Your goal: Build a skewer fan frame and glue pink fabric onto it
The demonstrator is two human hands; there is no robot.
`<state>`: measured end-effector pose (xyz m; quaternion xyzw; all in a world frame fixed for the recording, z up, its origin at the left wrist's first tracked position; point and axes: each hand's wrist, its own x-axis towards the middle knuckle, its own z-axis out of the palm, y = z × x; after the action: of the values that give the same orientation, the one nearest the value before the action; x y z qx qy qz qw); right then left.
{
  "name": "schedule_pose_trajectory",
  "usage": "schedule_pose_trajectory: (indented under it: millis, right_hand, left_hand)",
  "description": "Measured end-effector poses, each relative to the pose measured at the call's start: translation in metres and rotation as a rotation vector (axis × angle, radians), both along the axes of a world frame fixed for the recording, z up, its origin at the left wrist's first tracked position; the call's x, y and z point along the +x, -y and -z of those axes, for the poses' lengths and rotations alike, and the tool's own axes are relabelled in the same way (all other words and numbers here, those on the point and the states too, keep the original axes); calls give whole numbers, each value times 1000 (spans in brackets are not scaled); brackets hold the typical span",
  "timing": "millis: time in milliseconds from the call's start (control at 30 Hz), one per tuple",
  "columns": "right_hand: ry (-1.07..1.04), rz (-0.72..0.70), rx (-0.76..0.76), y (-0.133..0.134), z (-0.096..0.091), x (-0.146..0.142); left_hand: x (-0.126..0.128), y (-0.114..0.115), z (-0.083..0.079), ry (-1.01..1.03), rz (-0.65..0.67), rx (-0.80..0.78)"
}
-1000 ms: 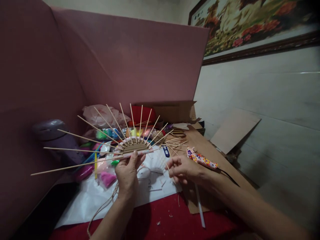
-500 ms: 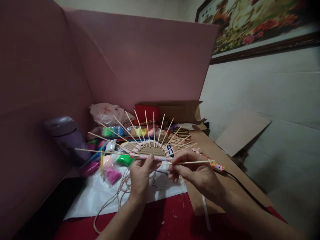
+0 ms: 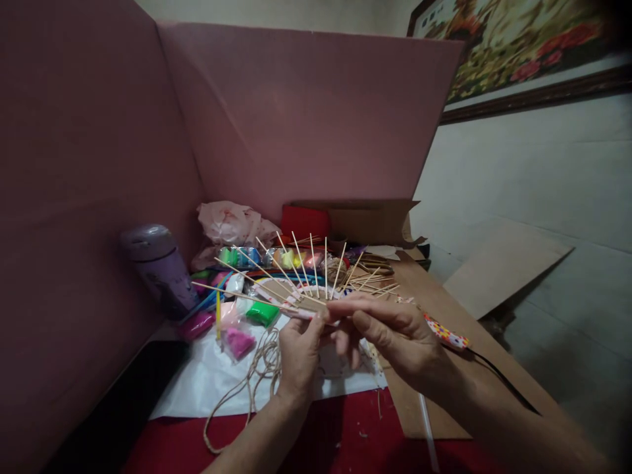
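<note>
My left hand (image 3: 300,342) is closed on the lower edge of a half-round cardboard piece (image 3: 309,305) with a pale patterned rim. Thin wooden sticks (image 3: 284,260) fan outward from its curved side. My right hand (image 3: 399,332) lies across the right part of the piece, index finger stretched along it and thumb close by. Its fingertips meet near my left thumb, and whatever they pinch is hidden. Below and left, a loose coil of twine (image 3: 261,365) lies on a white sheet (image 3: 190,388).
A purple bottle (image 3: 160,270) stands at the left. Bagged coloured clay (image 3: 261,313) lies behind my left hand. To the right are a brown cardboard sheet (image 3: 444,411) and a glue gun with a flower-patterned body (image 3: 447,332) and black cord. Pink panels (image 3: 316,118) enclose the back and left.
My right hand has moved onto the right part of the cardboard piece. The loose stick it held no longer shows. The view has shifted slightly left.
</note>
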<state>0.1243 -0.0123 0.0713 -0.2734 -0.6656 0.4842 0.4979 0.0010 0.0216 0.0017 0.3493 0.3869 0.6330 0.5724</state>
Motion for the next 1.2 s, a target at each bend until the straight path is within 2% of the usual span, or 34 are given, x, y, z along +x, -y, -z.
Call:
schedule_pose_trajectory:
  millis: [100, 167, 333, 500, 567, 633, 800, 967, 1200]
  right_hand:
    - [11, 160, 107, -4, 8, 3]
    - [98, 212, 197, -7, 13, 7]
    - [415, 168, 439, -12, 24, 15]
    - [478, 46, 432, -7, 34, 22]
    - [541, 58, 381, -5, 37, 24]
    - [634, 127, 351, -3, 39, 25]
    - [782, 279, 524, -6, 35, 22]
    - [900, 276, 667, -14, 28, 13]
    - [939, 290, 709, -22, 32, 6]
  left_hand:
    - [1, -2, 4, 54, 75, 9]
    - [1, -3, 6, 79, 80, 15]
    - [2, -2, 7, 80, 79, 105]
    - [1, -2, 7, 24, 56, 148]
    - [1, -2, 8, -20, 39, 145]
    - [1, -1, 8, -38, 30, 122]
    - [2, 0, 7, -7, 39, 52]
    - [3, 0, 9, 64, 46, 66]
    - [3, -3, 12, 63, 31, 47]
